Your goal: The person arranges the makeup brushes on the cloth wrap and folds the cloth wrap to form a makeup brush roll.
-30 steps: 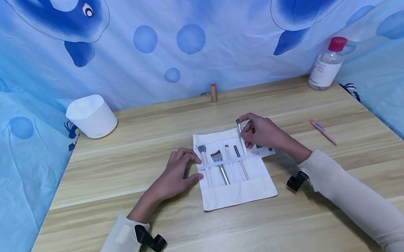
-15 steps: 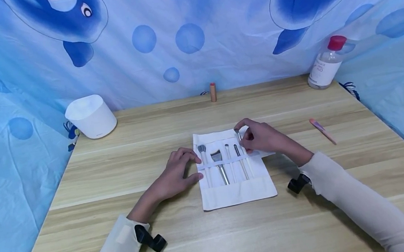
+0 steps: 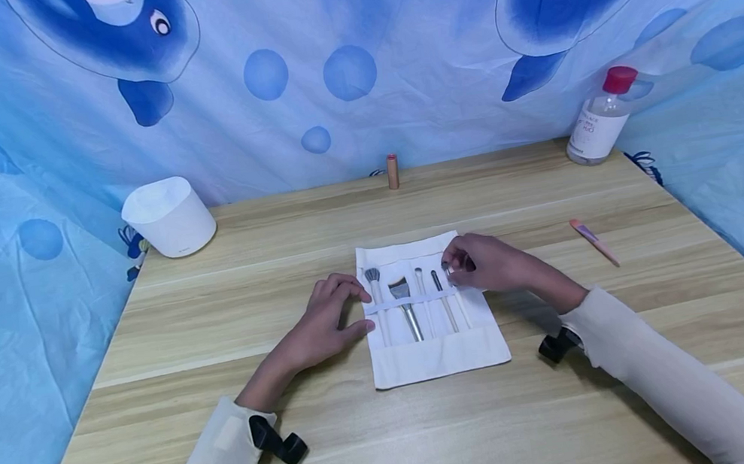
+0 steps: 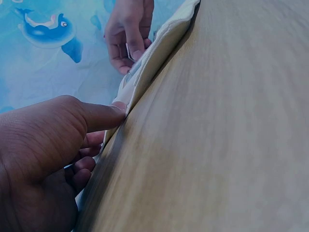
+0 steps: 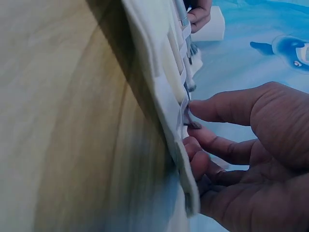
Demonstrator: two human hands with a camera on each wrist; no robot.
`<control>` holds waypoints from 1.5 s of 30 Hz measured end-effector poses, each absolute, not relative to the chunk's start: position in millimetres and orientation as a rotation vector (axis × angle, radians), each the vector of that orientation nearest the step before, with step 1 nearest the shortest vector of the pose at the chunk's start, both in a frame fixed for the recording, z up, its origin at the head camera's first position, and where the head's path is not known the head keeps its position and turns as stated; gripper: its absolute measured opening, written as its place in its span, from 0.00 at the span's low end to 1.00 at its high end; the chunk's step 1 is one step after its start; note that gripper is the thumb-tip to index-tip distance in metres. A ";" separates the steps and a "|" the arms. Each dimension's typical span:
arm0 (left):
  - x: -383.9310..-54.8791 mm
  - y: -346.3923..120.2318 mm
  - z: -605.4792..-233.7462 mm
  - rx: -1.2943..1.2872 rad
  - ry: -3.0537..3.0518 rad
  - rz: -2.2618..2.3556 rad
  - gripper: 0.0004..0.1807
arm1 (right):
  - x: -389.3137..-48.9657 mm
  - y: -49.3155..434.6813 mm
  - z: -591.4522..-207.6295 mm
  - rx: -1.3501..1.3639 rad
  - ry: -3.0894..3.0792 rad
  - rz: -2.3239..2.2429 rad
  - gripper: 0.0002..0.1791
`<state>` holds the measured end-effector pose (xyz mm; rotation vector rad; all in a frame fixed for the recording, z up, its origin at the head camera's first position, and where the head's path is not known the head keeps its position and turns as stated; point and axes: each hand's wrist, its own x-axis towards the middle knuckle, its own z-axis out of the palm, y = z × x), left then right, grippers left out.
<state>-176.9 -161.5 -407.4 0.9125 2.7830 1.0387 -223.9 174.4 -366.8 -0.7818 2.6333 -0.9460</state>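
A white cloth brush roll (image 3: 440, 357) lies spread on the table, with several makeup brushes tucked under its elastic strap. At its left edge rests my left hand (image 3: 327, 320), the thumb (image 4: 104, 116) and fingertips touching the cloth. Over the upper right of the roll, my right hand (image 3: 491, 261) pinches a slim makeup brush (image 3: 463, 309) near its dark head. That brush's handle runs down past the strap, beside a dark-tipped brush (image 3: 445, 304). In the right wrist view, its brush head (image 5: 194, 125) shows between thumb and index finger. A wide flat brush (image 3: 407, 311) lies left of these.
A pink brush (image 3: 595, 242) lies on the wooden table to the right. Along the back stand a white container (image 3: 169, 219), a lipstick-like tube (image 3: 393, 172) and a clear bottle with a red cap (image 3: 599, 121). A blue whale-print curtain (image 3: 361, 127) hangs behind.
My right hand has moved down toward the strap, and the brush it pinches has slid lower along the roll. The left hand has stayed at the left edge.
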 end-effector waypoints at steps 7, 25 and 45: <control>-177.6 -160.4 -406.7 0.919 2.779 1.045 0.18 | -222.2 207.7 -348.0 -0.680 2.814 -0.933 0.12; -176.5 -161.8 -405.9 0.876 2.780 1.033 0.17 | -229.1 338.6 -351.9 -0.053 2.972 -0.393 0.25; -176.9 -161.1 -409.3 0.865 2.782 1.039 0.18 | -239.2 319.5 -348.2 -0.122 3.140 -0.588 0.12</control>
